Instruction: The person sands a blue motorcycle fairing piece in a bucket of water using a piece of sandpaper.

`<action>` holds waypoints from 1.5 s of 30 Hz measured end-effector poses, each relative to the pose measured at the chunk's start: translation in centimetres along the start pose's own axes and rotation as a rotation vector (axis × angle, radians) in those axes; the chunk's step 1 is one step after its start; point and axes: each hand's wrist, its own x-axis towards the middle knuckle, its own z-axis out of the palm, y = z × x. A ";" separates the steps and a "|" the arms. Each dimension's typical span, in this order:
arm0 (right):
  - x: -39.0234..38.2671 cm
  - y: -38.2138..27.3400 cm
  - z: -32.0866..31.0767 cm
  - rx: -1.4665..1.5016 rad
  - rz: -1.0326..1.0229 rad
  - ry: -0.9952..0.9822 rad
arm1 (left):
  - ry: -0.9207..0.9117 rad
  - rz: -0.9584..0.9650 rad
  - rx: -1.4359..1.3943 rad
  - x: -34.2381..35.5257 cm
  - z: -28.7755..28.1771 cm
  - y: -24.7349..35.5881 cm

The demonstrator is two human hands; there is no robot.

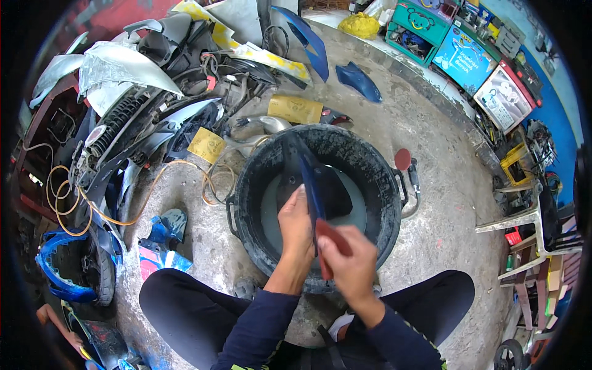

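Observation:
A dark blue and black body panel [305,161], apparently a motorcycle fairing, stands on edge over a large black tub [382,160]. My left hand [296,231] is closed on the panel's near part. In my right hand [354,266], pinched between thumb and fingers, is a folded reddish-brown sheet of sandpaper [336,237]. It lies against the panel's right side, close to the near end. Cloudy grey water [269,213] fills the bottom of the tub, partly hidden behind the panel and my hands.
Motorcycle parts and pale panels [117,68] crowd the left. Yellowish paper sheets [295,109] lie beyond the tub; a sander with a round red pad [402,159] sits right of it. An orange hose [163,176] crosses the floor. A plastic chair [524,216] stands far right.

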 end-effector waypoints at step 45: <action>0.1 -1.7 -0.8 0.153 0.107 -0.074 | -0.254 -0.126 -0.292 1.0 -1.8 0.1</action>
